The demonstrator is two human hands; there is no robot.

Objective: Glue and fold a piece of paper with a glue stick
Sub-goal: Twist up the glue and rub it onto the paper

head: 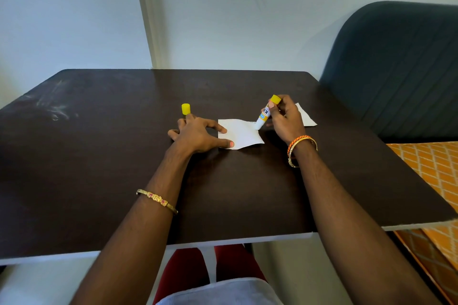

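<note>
The person is sitting at a dark table (124, 156) with the glue stick (266, 112) already uncapped; its yellow cap (186, 109) is standing upright on the table just behind the left hand (198, 135). The right hand (285, 119) is gripping the stick with fingers curled round the barrel, tilting it so the glue end is touching the paper (239, 136) near its right edge. The left hand is lying spread, with the thumb and forefinger pressing the paper's left edge flat while the other fingers are resting on the table. The paper is lying near the middle of the table, between the two hands, still unfolded; its right side is curling up slightly. A second white sheet (306, 116) is lying just behind the right hand, partly hidden by it.

Judging by this, the gluing is under way; whether any glue is already on the paper cannot be told. Spreading the glue, folding and pressing the fold all seem to be left.
</note>
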